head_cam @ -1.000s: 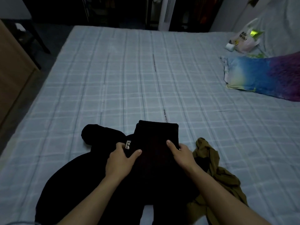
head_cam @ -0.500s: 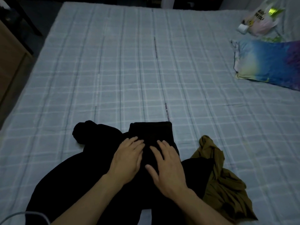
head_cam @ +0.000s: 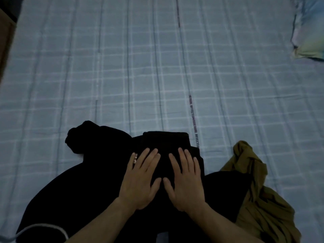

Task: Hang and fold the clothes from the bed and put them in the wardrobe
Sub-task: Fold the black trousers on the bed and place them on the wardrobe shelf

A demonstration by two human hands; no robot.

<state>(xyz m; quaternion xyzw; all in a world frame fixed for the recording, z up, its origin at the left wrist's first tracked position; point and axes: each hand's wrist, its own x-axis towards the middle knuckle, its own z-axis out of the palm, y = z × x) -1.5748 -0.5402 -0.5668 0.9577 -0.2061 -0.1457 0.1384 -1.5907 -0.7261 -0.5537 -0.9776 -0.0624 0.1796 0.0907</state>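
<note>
Both hands lie flat with fingers straight, the left hand (head_cam: 140, 179) and right hand (head_cam: 184, 179) side by side, pressing the folded black cloth garment (head_cam: 165, 142) atop a larger black garment (head_cam: 78, 181) on the pale checked bed (head_cam: 157, 67). Smoothing outward evenly should keep the 2 fold edges square.

Dim room; plaid-sheeted bed (head_cam: 122, 67) (wooden furniture (head_cam: 5, 41) at left).
</note>
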